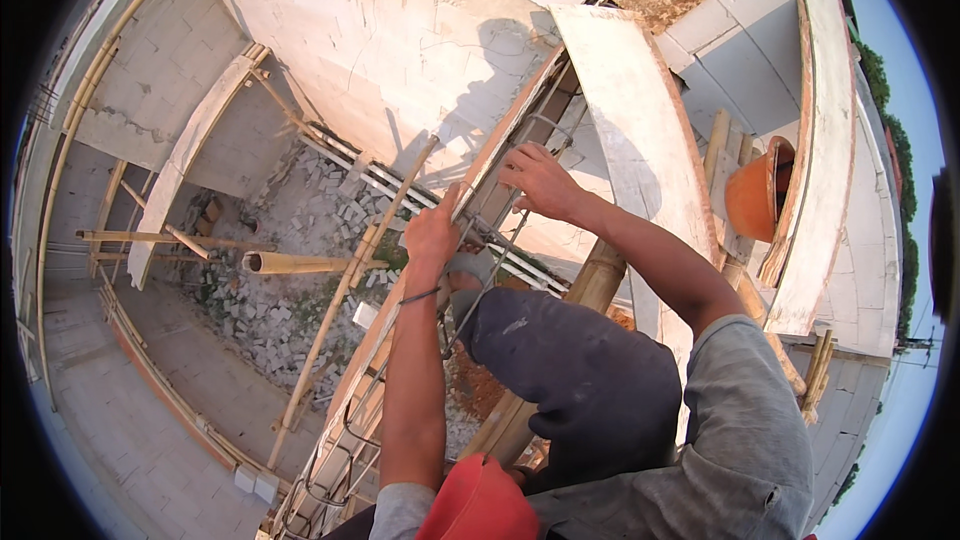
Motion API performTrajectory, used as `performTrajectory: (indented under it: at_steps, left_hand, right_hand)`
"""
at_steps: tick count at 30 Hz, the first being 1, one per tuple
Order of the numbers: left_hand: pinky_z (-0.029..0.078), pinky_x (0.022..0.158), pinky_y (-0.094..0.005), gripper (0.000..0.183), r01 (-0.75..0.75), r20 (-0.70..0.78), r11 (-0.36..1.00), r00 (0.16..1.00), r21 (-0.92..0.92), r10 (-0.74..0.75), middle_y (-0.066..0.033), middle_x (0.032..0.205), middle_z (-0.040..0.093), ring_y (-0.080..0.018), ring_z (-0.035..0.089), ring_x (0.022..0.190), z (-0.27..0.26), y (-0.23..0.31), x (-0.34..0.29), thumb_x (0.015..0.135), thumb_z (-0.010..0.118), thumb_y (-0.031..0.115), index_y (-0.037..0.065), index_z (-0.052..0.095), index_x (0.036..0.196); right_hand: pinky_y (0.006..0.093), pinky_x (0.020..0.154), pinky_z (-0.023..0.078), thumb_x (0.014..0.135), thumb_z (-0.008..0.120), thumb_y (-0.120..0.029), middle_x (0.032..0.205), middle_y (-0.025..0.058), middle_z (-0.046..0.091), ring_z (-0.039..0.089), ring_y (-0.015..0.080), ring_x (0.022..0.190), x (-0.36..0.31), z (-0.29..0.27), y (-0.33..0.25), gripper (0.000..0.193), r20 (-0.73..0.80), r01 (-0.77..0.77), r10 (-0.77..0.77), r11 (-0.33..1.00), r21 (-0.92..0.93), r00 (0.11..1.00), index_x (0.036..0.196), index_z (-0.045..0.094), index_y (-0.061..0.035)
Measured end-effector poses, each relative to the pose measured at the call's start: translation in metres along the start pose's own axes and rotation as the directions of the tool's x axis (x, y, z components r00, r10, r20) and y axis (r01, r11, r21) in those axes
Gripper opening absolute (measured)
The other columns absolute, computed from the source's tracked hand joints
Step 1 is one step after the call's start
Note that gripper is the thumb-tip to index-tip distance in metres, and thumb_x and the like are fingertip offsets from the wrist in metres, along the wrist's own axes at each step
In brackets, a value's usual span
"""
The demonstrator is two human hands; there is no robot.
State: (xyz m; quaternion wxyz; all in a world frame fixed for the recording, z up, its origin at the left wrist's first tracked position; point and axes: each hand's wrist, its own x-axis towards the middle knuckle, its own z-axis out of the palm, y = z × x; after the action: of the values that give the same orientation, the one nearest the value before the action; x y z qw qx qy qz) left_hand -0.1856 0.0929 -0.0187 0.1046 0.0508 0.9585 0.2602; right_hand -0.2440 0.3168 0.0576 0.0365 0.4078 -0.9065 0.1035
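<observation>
A long wooden board [510, 125] slants along a cage of steel bars and bent rings [345, 430]. My left hand [432, 232] is closed over the board's upper edge, one digit stretched up along it; its other fingers are partly hidden. Just beyond it on the right, my right hand [540, 180] is over the bars, fingers bent and thumb apart, with nothing visible in it. A dark band circles my left wrist. My bent knee in dark trousers [580, 350] lies below the hands, and a foot [470, 270] sits close to the bars.
Far below on the left lies rubble [265, 290]. Bamboo poles [330, 340] lean and cross there, and a thick bamboo pole [600, 275] passes under my leg. On the right are a wide pale board [635, 110] and an orange bucket [760, 195]. Block walls [340, 40] surround the drop.
</observation>
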Motion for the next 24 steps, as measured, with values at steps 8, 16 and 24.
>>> performTrajectory:
  at_steps: [8, 16, 24]
  left_hand:
    - [0.054, 0.078, -0.0513, 0.075, 0.047, 0.061, 0.999, 0.997, -0.006, -0.047, -0.0237, 0.091, 0.068, -0.0419, 0.067, 0.085, -0.001, 0.0, 0.001, 0.078, 0.061, 0.01, 0.033, 0.038, 0.146]
    - [0.054, 0.077, -0.0506, 0.076, 0.038, 0.066, 0.999, 0.997, 0.013, -0.039, -0.0231, 0.092, 0.068, -0.0408, 0.067, 0.086, 0.0, -0.001, 0.001, 0.079, 0.063, 0.013, 0.032, 0.036, 0.147]
    - [0.052, 0.081, -0.0508, 0.077, 0.112, 0.103, 0.994, 0.989, -0.01, -0.11, -0.0241, 0.097, 0.068, -0.0417, 0.064, 0.095, -0.005, 0.001, 0.0, 0.075, 0.068, 0.016, 0.024, 0.039, 0.146]
  right_hand:
    - [0.0393, 0.09, 0.044, 0.072, 0.07, -0.008, 0.091, 0.0088, 0.057, 0.054, 0.0282, 0.094, -0.039, 0.027, -0.013, 0.023, -0.036, -0.107, 0.114, 0.983, 0.149, 0.993, 0.094, 0.062, -0.0059]
    - [0.0414, 0.098, 0.042, 0.076, 0.07, -0.019, 0.097, 0.0056, 0.061, 0.054, 0.0257, 0.108, -0.063, 0.027, -0.007, 0.025, -0.028, 0.079, -0.08, 0.997, -0.016, 0.996, 0.099, 0.066, -0.0078]
    - [0.0407, 0.083, 0.041, 0.069, 0.074, -0.034, 0.079, 0.0042, 0.062, 0.058, 0.0258, 0.088, -0.036, 0.042, 0.014, 0.024, 0.423, 0.041, -0.066, 0.997, 0.066, 0.904, 0.074, 0.067, -0.0112]
